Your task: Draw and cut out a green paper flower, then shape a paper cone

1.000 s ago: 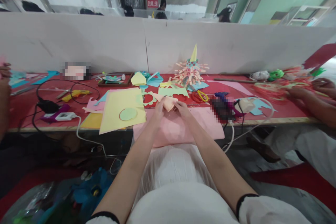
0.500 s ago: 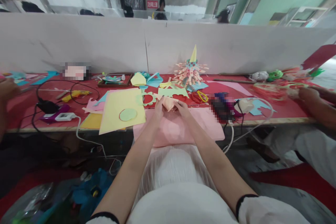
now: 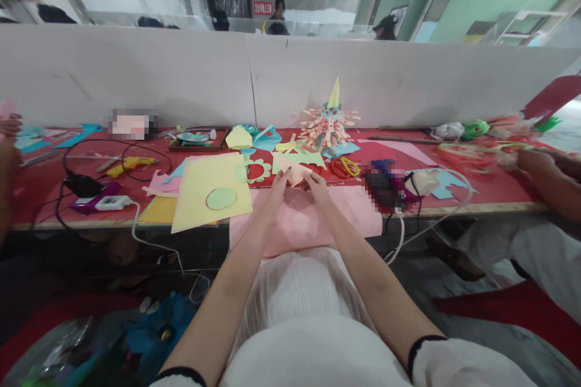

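A small folded piece of pale pink paper is held between my two hands above the table's front edge. My left hand grips its left side, fingers closed on it. On the right side my right hand pinches the same paper. Beneath both hands lies a larger pink sheet, hanging over the edge. A green scalloped ring and a green cut sheet lie just beyond. To the left, a green paper disc rests on a yellow sheet.
A cone-topped paper figure stands behind my hands, near red and yellow scissors. Left are a yellow glue gun, cables and a tray. Other people's hands show at both sides. A white partition runs behind.
The pale pink paper has turned in my hands, and its pointed flap now extends to the upper left. At the far left, another person's hand has risen with pink material.
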The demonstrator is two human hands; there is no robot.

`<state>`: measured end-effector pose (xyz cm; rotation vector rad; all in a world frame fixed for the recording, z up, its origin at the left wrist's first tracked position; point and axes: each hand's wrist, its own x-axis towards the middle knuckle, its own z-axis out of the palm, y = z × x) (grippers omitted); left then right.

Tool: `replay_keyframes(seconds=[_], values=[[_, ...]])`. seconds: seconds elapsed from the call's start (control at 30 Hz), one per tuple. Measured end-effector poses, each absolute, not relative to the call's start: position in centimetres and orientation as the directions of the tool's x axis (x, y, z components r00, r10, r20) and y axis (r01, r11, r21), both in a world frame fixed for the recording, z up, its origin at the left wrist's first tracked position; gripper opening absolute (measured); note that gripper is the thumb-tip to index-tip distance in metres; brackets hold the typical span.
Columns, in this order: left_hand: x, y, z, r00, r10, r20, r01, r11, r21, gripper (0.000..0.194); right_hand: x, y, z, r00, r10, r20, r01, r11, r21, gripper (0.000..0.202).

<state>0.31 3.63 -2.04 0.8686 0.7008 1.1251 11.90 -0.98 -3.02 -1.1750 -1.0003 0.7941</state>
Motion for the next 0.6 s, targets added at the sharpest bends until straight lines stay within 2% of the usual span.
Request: replay_keyframes(seconds=[0.23, 0.33, 0.47, 0.6], values=[[0.1, 3.7, -2.0, 0.272, 0.961, -0.053, -0.447, 0.175, 0.877, 0.029, 10.7, -1.9, -2.3, 0.251, 0.913, 0.322, 0.32, 0.236, -0.917, 0.042], [0.0, 3.6, -1.8, 0.265, 0.962, -0.064, -0.454, 0.183, 0.872, 0.034, 10.4, -2.2, -2.2, 0.214, 0.902, 0.375, 0.407, 0.267, -0.874, 0.042], [-0.2, 3.4, -1.5, 0.291, 0.949, -0.118, -0.464, 0.248, 0.851, 0.034, 10.3, -2.3, -2.3, 0.176, 0.921, 0.348, 0.41, 0.253, -0.877, 0.041], [-0.4, 3.5, -1.4, 0.268, 0.944, -0.191, -0.499, 0.305, 0.811, 0.034, 10.4, -2.3, -2.0, 0.15, 0.957, 0.248, 0.275, 0.2, -0.94, 0.037]])
